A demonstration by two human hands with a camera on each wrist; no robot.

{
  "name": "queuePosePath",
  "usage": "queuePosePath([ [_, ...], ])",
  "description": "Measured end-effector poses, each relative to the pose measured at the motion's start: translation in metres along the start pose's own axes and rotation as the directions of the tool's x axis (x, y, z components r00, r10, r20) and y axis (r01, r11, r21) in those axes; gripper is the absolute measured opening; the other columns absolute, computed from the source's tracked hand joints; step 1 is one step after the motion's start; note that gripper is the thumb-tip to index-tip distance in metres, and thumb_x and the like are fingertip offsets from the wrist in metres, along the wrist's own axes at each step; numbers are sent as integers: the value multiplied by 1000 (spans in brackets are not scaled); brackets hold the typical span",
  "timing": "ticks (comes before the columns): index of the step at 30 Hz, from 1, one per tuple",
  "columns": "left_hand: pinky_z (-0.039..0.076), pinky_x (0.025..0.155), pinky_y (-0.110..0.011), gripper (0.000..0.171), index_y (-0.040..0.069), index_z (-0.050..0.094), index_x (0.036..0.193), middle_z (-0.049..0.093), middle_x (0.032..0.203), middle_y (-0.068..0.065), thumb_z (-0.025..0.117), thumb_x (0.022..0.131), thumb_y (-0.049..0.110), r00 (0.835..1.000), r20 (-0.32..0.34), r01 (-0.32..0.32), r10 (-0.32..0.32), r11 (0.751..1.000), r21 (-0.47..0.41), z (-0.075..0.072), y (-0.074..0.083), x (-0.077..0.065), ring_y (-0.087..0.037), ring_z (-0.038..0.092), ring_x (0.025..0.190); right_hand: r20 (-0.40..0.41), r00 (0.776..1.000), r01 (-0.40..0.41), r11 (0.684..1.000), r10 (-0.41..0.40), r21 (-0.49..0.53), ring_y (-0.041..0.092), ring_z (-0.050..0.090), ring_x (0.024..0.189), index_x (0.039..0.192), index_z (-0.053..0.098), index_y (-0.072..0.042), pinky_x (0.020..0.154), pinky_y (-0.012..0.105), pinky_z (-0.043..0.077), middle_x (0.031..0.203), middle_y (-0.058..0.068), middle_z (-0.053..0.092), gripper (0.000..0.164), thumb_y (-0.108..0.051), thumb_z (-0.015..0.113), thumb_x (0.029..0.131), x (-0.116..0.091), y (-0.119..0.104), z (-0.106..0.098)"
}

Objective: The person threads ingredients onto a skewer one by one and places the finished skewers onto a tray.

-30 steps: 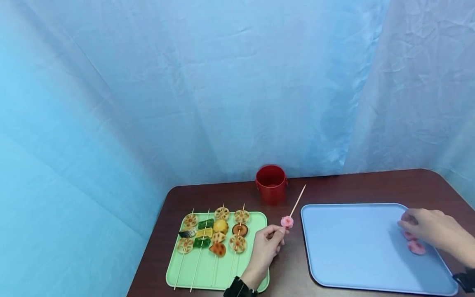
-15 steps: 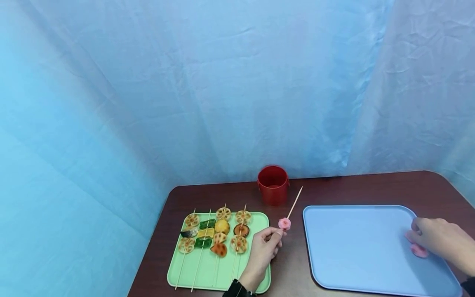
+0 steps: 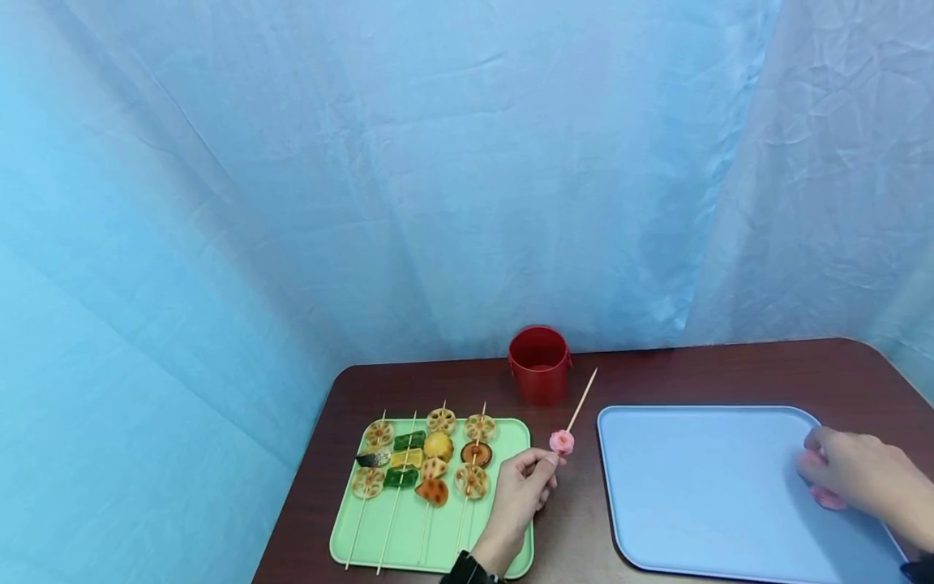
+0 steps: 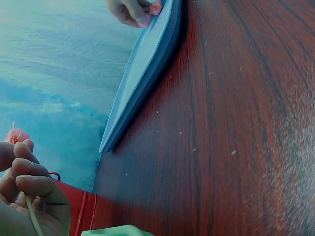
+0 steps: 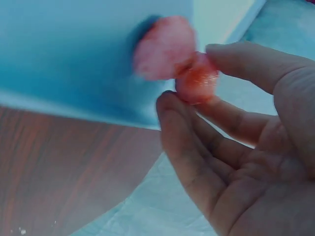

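My left hand (image 3: 520,499) grips a thin wooden skewer (image 3: 582,399) that slants up and right, over the gap between two trays. A round pink food piece (image 3: 561,442) is threaded on it just above my fingertips; the skewer's lower end (image 4: 33,215) shows below my curled fingers in the left wrist view. Over the right side of the blue tray (image 3: 700,495), my right hand (image 3: 861,474) pinches a small reddish-pink food piece (image 5: 197,78) between thumb and fingers. Right against it lies a larger pink piece (image 5: 165,48) on the tray, partly covered in the head view.
A light green tray (image 3: 372,539) on the left bears several skewers with lotus slices (image 3: 471,480), green pieces (image 3: 400,476), a mushroom slice (image 3: 476,453) and others. A red bucket (image 3: 540,377) stands behind, near the dark wooden table's (image 3: 679,373) back edge. Blue cloth (image 3: 467,162) hangs behind.
My right hand has shifted slightly right and toward me on the blue tray, and covers more of the pink pieces. My left hand with the skewer stays nearly in place.
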State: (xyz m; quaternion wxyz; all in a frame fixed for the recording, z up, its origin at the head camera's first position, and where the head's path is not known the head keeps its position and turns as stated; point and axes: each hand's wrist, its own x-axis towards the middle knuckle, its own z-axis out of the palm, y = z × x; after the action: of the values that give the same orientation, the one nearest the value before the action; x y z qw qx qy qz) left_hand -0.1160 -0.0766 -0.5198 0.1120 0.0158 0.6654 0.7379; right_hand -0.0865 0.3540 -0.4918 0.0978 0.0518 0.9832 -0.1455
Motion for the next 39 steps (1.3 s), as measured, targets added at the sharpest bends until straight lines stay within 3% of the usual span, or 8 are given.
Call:
queuePosePath([
  [4, 30, 45, -19, 21, -5, 75, 99, 54, 66, 5, 67, 98, 15, 1000, 5, 3, -3, 1000, -2, 0, 0, 0, -3, 39, 51, -93, 995, 42, 998, -37, 50, 16, 58, 58, 113, 57, 14, 62, 44, 48, 75, 0, 57, 50, -34, 66, 100, 1, -11, -11],
  [7, 30, 45, -19, 20, -4, 75, 99, 54, 66, 5, 67, 98, 15, 1000, 7, 7, -7, 1000, -2, 1, 0, 0, -3, 39, 51, -190, 980, 77, 994, -63, 71, 22, 58, 67, 117, 57, 17, 63, 48, 50, 82, 6, 60, 57, -34, 72, 96, 2, -25, -17],
  [13, 30, 45, -18, 22, -5, 75, 100, 54, 66, 5, 68, 98, 15, 1000, 9, 14, -14, 1000, -1, 1, 0, -1, -4, 40, 52, -346, 930, 174, 977, -121, 127, 37, 63, 84, 118, 62, 14, 73, 61, 54, 98, 24, 65, 51, -23, 82, 89, 2, -56, -11],
  [19, 31, 46, -18, 24, -7, 74, 101, 55, 66, 5, 68, 98, 16, 1000, 24, 13, -13, 1000, 2, 2, -1, -3, -4, 41, 53, -428, 887, 278, 942, -176, 189, 39, 68, 88, 120, 62, 8, 68, 50, 59, 109, 28, 63, 45, -15, 83, 87, 1, -79, 1],
  [23, 31, 46, -16, 25, -9, 73, 102, 55, 66, 5, 68, 98, 15, 999, 34, 7, -7, 1000, -4, 3, -2, -4, -3, 41, 52, -454, 869, 326, 918, -196, 227, 40, 71, 86, 118, 62, 7, 66, 46, 60, 109, 28, 63, 43, -11, 84, 86, 6, -89, 7],
  [28, 31, 45, -16, 25, -11, 72, 102, 54, 66, 5, 67, 98, 14, 999, 41, -14, 14, 1000, 6, 4, -3, -7, -2, 41, 52, -448, 872, 345, 897, -198, 276, 38, 70, 88, 119, 61, 7, 71, 48, 60, 111, 26, 64, 44, -7, 84, 85, 9, -105, 14],
  [32, 32, 45, -17, 23, -10, 73, 100, 55, 66, 3, 66, 98, 12, 998, 45, -47, 45, 998, 43, 5, -5, -8, -3, 42, 51, -424, 884, 350, 880, -196, 321, 37, 71, 91, 119, 60, 4, 72, 44, 61, 110, 22, 67, 41, -15, 82, 89, 8, -116, 18],
  [39, 37, 47, -17, 20, -7, 75, 97, 58, 65, 2, 68, 97, 12, 995, 60, -88, 83, 993, 84, 9, -5, -10, -3, 45, 52, -300, 946, 258, 839, -120, 478, 26, 72, 94, 120, 61, -3, 73, 22, 57, 109, 13, 73, 47, -42, 72, 97, 9, -136, 18],
])
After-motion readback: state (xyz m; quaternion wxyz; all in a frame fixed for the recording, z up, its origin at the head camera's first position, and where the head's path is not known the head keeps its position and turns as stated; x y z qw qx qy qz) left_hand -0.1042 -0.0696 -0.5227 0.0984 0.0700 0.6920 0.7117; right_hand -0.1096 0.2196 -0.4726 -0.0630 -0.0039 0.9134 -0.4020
